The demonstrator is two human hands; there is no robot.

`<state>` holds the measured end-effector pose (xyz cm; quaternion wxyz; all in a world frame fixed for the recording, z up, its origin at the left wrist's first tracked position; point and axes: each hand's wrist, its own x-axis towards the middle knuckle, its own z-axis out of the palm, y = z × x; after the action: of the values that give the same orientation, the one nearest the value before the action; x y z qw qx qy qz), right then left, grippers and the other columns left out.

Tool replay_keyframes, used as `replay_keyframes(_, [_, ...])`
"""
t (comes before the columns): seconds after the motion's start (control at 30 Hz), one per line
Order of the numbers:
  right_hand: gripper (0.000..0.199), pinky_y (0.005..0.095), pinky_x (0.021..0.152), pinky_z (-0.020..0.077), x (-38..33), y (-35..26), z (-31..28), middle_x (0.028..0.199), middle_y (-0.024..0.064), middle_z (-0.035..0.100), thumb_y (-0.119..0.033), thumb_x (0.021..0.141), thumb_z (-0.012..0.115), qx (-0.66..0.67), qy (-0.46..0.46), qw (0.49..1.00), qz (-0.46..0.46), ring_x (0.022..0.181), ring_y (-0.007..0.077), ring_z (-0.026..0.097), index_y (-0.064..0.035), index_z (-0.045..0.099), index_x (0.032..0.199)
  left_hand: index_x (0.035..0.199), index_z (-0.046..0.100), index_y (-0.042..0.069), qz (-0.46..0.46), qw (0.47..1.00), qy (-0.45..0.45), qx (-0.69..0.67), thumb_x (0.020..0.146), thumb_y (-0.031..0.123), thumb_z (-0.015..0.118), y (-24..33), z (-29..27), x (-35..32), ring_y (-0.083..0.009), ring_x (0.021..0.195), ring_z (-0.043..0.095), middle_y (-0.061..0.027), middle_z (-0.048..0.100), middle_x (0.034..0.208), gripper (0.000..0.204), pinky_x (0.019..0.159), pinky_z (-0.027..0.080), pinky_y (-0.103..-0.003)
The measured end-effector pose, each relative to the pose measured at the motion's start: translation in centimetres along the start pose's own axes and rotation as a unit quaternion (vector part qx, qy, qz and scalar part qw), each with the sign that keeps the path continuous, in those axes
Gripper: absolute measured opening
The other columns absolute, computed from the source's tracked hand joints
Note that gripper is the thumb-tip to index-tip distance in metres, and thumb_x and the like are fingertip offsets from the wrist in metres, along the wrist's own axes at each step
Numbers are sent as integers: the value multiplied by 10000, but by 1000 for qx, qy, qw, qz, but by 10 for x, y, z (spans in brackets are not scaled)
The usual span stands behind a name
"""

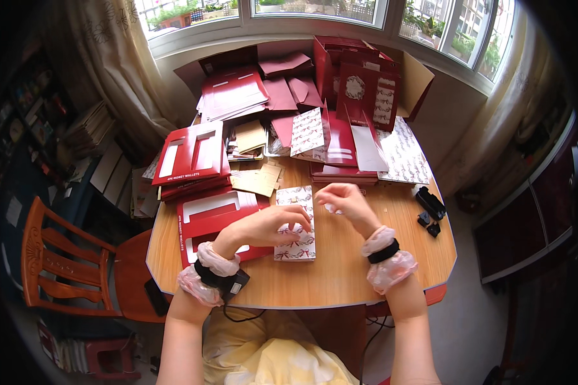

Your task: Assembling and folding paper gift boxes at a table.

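A slim white paper folder (303,249), printed with red bows and grey-green sprigs, lies upright on the wooden table in front of me. My left hand (263,226) hovers over its left side, fingers curved and thumb apart, with the folder's pattern showing between them. Whether the fingertips touch it, I cannot tell. Just right of the folder, my right hand (345,204) is raised with fingers pinched on a small white piece (331,208). Under my left hand and wrist, a red card sleeve (196,224) with white-looking cut-outs lies partly covered.
More red sleeves (189,154) are stacked at left. Behind stand heaped red envelopes (279,93), an upright red box (359,83), tan card pieces (260,179) and patterned sheets (404,154). Small black objects (430,204) sit by the right edge. A wooden chair (70,269) is at left.
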<state>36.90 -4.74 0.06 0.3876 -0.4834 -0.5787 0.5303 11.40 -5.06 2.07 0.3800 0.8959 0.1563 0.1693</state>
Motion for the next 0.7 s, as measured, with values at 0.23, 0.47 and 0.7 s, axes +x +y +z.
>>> replay_keyframes(0.23, [174,211,688,507,13,-60,-22,999,41,724,-187,972,677,190,75,977,-69,866,106,670,-47,714,1067,1186,671,55,-39,997,-45,44,829,100,700,1,14,-1,-245,927,651,-88,600,1242,361,862,545,-364])
replay_keyframes(0.47, [180,295,733,509,47,-53,17,1038,20,672,-206,988,660,323,72,943,40,1062,193,669,-108,656,1138,1225,647,81,-68,995,-59,48,846,95,721,3,16,0,-223,874,643,-81,550,1271,387,802,558,-334])
replay_keyframes(0.7, [158,234,515,459,73,-61,51,992,0,686,-201,979,658,286,256,921,60,810,144,733,-122,656,1116,1236,656,91,-64,996,-39,42,856,140,721,-3,21,-1,-219,828,631,-86,545,1271,389,779,550,-342])
